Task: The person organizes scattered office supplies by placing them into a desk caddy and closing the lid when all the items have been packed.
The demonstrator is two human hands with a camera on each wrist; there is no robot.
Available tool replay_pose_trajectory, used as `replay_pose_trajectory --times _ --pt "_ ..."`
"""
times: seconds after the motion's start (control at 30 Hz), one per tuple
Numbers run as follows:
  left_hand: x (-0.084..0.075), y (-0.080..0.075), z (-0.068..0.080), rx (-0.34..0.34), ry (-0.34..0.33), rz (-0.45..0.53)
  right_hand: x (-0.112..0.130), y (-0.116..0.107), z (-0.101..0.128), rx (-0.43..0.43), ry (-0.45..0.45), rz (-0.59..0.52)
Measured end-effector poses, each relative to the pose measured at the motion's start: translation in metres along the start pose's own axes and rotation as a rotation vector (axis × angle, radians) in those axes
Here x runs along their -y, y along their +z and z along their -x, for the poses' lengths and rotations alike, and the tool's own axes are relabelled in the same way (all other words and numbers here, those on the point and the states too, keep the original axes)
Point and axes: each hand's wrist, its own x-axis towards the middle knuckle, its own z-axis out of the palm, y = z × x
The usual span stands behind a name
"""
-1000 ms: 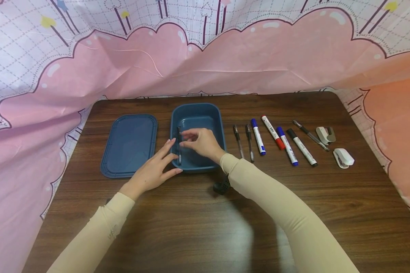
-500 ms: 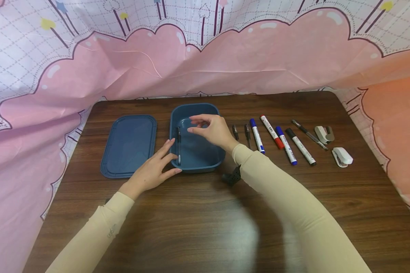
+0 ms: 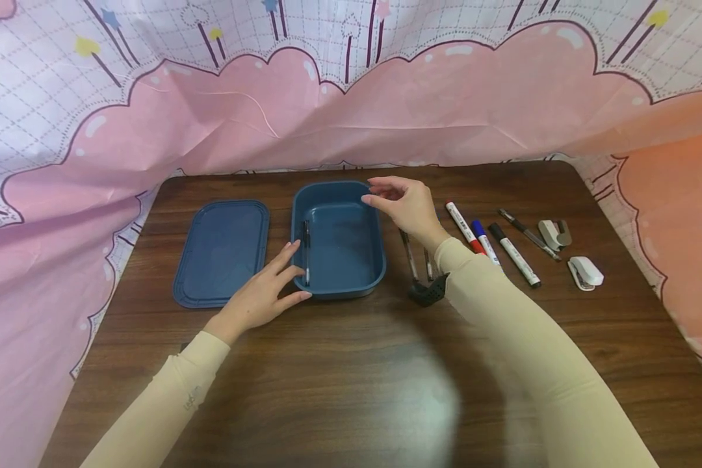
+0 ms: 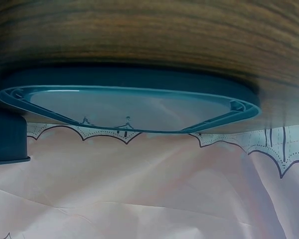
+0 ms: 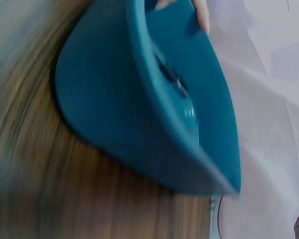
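Blue plastic box [image 3: 351, 260] sits open on the dark wooden table [image 3: 339, 377], a black pen [image 3: 307, 250] lying along its left inner wall. The left hand [image 3: 263, 292] rests on the table at the box's near left corner — fingers straight and spread, their tips touching the outer wall and rim, gripping nothing. The right hand [image 3: 406, 205] hangs over the box's far right corner, above the rim, its fingers loosely bent with thumb and forefinger near each other; nothing shows between them.

Just left of the box lies its blue lid [image 3: 222, 250], flat on the table and a little apart from it. In the left wrist view the lid [image 4: 129, 107] fills the frame with the box's corner [image 4: 7, 137] beside it. The right wrist view is blurred — it shows the box [image 5: 139, 114] from outside and a fingertip at its far rim.

To the right of the box a row of writing things lies on the wood: two dark pens [image 3: 411, 257] partly hidden by the right forearm, a red-capped marker [image 3: 463, 227], a blue-capped marker [image 3: 483, 238], a black-capped marker [image 3: 515, 255] and a thin black pen [image 3: 529, 234]. Beyond them are two small white staplers [image 3: 585, 272], well apart from the box. A pink patterned cloth [image 3: 351, 104] hangs behind the table.
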Motion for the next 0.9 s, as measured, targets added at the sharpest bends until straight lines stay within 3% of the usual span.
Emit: replay_pose_trajectory --times 0.43,0.77,0.9 --pt "0.001 -0.001 0.001 -0.032 0.029 -0.002 -0.043 -0.034 0.013 -0.113 0.125 0.117" --pt "0.004 0.003 0.002 -0.037 0.024 -0.010 -0.057 -0.038 0.014 -0.124 0.110 0.160" --pt "0.005 0.004 0.002 -0.043 0.031 -0.012 -0.063 -0.036 0.015 -0.108 0.149 0.175"
